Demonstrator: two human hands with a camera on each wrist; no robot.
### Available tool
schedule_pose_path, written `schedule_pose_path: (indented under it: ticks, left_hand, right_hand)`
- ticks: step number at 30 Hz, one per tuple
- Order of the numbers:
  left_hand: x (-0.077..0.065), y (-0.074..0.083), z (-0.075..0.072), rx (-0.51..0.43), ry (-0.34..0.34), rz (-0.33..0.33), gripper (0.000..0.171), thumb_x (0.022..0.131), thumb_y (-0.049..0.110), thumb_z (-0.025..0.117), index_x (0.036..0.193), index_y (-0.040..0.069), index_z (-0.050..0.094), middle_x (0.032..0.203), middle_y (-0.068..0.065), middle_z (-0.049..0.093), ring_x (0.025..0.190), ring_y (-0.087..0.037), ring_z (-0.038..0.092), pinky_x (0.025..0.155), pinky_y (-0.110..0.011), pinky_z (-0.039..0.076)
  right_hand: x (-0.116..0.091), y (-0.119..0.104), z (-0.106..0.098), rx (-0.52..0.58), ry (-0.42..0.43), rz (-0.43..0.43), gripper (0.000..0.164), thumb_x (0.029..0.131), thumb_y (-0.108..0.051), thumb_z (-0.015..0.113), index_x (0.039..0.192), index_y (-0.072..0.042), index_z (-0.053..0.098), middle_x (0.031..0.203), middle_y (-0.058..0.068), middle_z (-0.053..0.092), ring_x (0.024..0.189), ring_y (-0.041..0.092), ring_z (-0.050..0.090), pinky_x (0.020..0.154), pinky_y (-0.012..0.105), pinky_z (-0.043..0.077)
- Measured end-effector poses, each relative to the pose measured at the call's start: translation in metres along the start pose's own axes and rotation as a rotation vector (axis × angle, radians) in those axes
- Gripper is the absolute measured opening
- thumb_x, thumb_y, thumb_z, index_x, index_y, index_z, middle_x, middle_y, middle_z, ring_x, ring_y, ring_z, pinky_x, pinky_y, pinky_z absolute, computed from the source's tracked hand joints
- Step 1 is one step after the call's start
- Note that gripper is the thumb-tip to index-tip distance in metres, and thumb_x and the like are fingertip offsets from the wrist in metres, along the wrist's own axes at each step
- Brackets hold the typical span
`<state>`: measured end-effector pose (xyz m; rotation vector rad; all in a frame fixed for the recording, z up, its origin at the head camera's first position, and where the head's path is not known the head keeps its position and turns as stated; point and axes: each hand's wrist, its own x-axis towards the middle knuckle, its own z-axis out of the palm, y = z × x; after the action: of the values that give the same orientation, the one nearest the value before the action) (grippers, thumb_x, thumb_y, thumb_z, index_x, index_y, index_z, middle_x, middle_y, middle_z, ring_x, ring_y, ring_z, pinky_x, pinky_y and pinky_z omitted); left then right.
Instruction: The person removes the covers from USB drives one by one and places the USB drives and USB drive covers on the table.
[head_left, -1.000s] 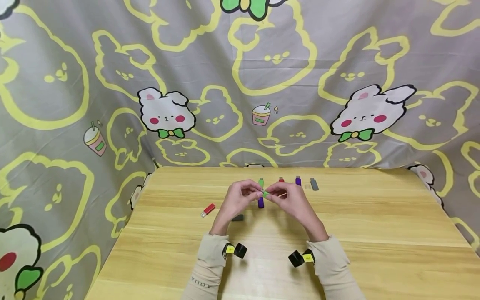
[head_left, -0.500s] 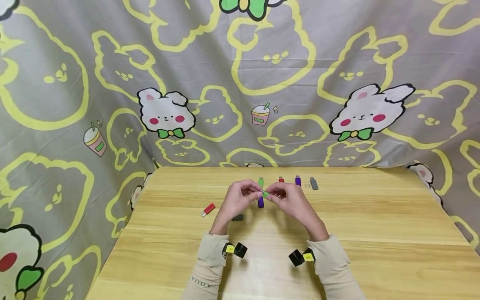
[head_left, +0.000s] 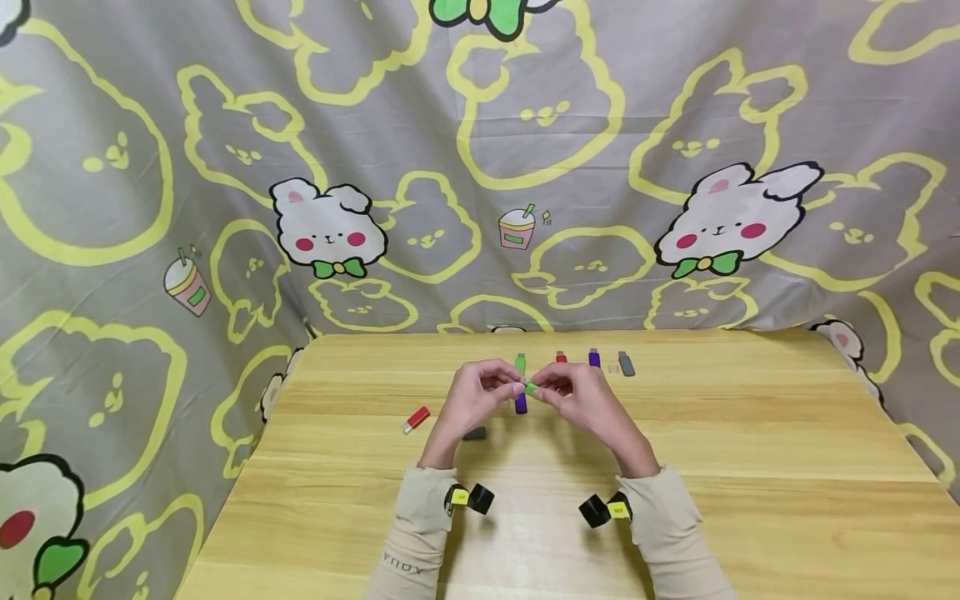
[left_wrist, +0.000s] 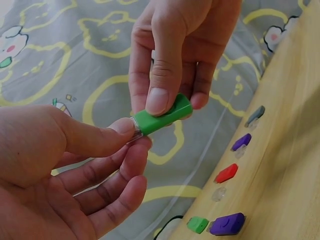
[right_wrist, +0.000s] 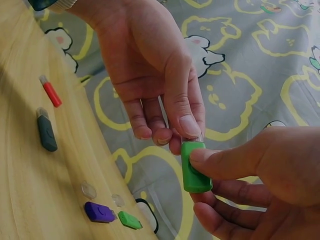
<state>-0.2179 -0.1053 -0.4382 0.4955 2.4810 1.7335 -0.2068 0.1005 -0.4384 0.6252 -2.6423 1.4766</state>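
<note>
Above the table, both hands meet at a green USB stick [left_wrist: 165, 115]. My left hand [head_left: 480, 396] pinches the clear cap [left_wrist: 137, 131] at the plug end between thumb and fingers. On the other side, my right hand [head_left: 585, 400] grips the green body, thumb lying flat along it in the right wrist view. Cap and body are in line and touch; fingertips cover part of the cap, so how deep it sits I cannot tell. Just behind the hands lie a second green USB stick [head_left: 521, 362] and a purple USB stick [head_left: 521, 405].
Left of the hands lies a red USB stick [head_left: 416, 420], with a dark grey one [head_left: 475, 434] by the left wrist. A row of red [head_left: 561, 357], purple [head_left: 594, 358] and grey [head_left: 626, 364] sticks stands farther back. Loose clear caps [left_wrist: 219, 194] lie beside them. Patterned curtain [head_left: 585, 167] borders the table.
The head view shifts slightly. Both hands keep their hold on the green USB stick and its cap, with hardly any visible movement.
</note>
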Motion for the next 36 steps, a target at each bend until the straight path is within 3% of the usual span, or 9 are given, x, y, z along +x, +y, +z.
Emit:
schedule_pose_path:
  ticks: [6,11,17,20,27,36]
  left_hand:
    - [0.000,0.000,0.000,0.027,0.000,-0.003,0.005,0.091,0.003,0.077,0.097,0.003,0.076,0.087,-0.007,0.074,0.073,-0.013,0.067,0.069,-0.036,0.059]
    - [-0.001,0.001,0.001,0.038,0.001,0.011,0.005,0.092,0.003,0.076,0.097,0.003,0.076,0.087,-0.007,0.074,0.073,-0.013,0.067,0.066,-0.027,0.056]
    - [0.000,0.000,0.003,0.029,-0.001,0.022,0.006,0.092,0.003,0.076,0.098,0.002,0.076,0.087,-0.008,0.074,0.079,-0.037,0.069,0.065,-0.022,0.053]
    - [0.000,-0.001,0.004,0.034,-0.003,0.026,0.005,0.092,0.003,0.076,0.097,0.003,0.076,0.086,-0.008,0.074,0.082,-0.042,0.069,0.064,-0.022,0.053]
    - [0.000,-0.001,0.005,0.032,0.003,0.020,0.004,0.091,0.002,0.077,0.095,0.003,0.077,0.084,-0.008,0.074,0.080,-0.042,0.068,0.062,-0.020,0.050]
    - [0.000,-0.001,0.007,0.029,0.007,0.006,0.006,0.090,0.000,0.077,0.096,-0.001,0.077,0.088,-0.017,0.075,0.072,-0.026,0.067,0.059,-0.019,0.047]
  right_hand:
    - [0.000,-0.001,-0.002,-0.011,-0.009,-0.003,0.008,0.091,-0.006,0.079,0.099,-0.004,0.077,0.087,0.001,0.073,0.076,0.013,0.066,0.070,0.030,0.058]
    - [-0.001,-0.001,-0.003,-0.016,-0.012,-0.005,0.007,0.090,-0.005,0.079,0.097,-0.004,0.077,0.086,0.001,0.072,0.076,0.013,0.065,0.069,0.030,0.057]
    - [-0.002,-0.001,-0.006,-0.008,-0.019,0.001,0.007,0.090,-0.005,0.079,0.097,-0.004,0.077,0.087,0.001,0.073,0.078,0.014,0.067,0.070,0.030,0.058]
    - [-0.002,-0.001,-0.007,-0.004,-0.027,0.009,0.006,0.090,-0.005,0.079,0.096,-0.004,0.077,0.088,0.001,0.073,0.078,0.014,0.067,0.069,0.027,0.057]
    - [-0.002,-0.002,-0.009,-0.007,-0.053,0.034,0.005,0.090,-0.005,0.078,0.096,-0.005,0.077,0.088,0.001,0.072,0.078,0.013,0.066,0.068,0.026,0.056]
    - [-0.003,-0.003,-0.011,-0.019,-0.071,0.051,0.006,0.090,-0.005,0.078,0.096,-0.004,0.078,0.088,0.001,0.073,0.076,0.012,0.065,0.068,0.027,0.056]
